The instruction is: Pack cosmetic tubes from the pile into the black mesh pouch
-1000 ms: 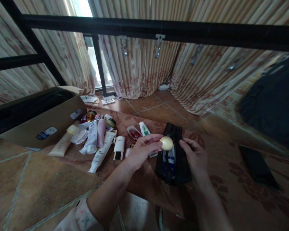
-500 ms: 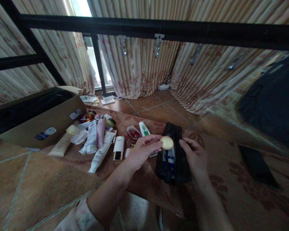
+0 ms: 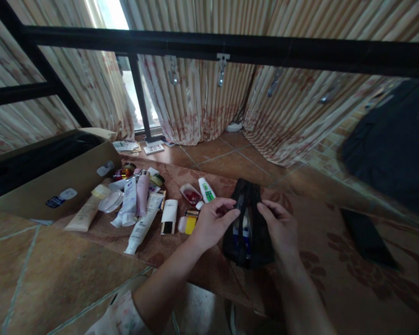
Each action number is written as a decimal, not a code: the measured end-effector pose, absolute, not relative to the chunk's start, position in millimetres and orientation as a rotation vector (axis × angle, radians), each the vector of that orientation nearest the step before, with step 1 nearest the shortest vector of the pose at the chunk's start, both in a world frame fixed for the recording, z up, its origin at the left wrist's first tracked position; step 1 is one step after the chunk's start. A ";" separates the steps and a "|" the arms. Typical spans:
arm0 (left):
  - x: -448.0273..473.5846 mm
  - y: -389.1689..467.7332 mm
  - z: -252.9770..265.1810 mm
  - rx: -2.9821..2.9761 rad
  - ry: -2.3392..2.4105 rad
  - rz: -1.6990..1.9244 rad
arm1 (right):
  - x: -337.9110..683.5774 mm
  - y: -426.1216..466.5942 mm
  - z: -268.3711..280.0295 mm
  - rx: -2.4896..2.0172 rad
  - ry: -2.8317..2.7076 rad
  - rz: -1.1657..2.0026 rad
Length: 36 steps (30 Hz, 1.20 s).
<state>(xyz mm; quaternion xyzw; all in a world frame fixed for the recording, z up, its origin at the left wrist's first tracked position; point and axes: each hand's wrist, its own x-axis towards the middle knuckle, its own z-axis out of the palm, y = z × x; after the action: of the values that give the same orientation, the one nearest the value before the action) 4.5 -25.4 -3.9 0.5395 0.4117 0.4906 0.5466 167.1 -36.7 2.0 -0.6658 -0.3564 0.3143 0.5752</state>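
A black see-through zip pouch (image 3: 261,249) stands with its top open on the brown cloth, with blue and white items showing inside. At its left rim, my left hand (image 3: 212,223) has thumb and forefinger closed on the edge. My right hand (image 3: 281,225) pinches the opposite rim. Inside the opening a pale round thing (image 3: 245,221) shows in part. Left of my left hand lie a small yellow-labelled bottle (image 3: 190,224), a white-capped tube (image 3: 169,216), a white and green tube (image 3: 206,190) and a clear case with red contents (image 3: 191,194).
Several cosmetic tubes and jars (image 3: 136,200) lie heaped beside a cardboard box (image 3: 80,181) on the left. A dark flat phone-like object (image 3: 368,237) lies on the cloth (image 3: 317,218) at right. A black metal bar (image 3: 195,44) crosses before the curtains (image 3: 209,102).
The round yellow disc has left my left hand's fingers, and a pale round shape now shows inside the pouch. My left hand has moved onto the pouch's left rim.
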 end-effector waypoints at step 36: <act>-10.9 -24.9 6.0 0.706 0.863 0.997 | 167.2 -34.8 3.2 -1.582 -0.834 0.723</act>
<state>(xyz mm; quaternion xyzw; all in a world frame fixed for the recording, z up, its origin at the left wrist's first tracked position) -10.9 -24.9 6.0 0.3210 0.3923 0.4535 0.7331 167.2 -34.8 3.2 -0.6739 -0.3554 0.3081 0.5698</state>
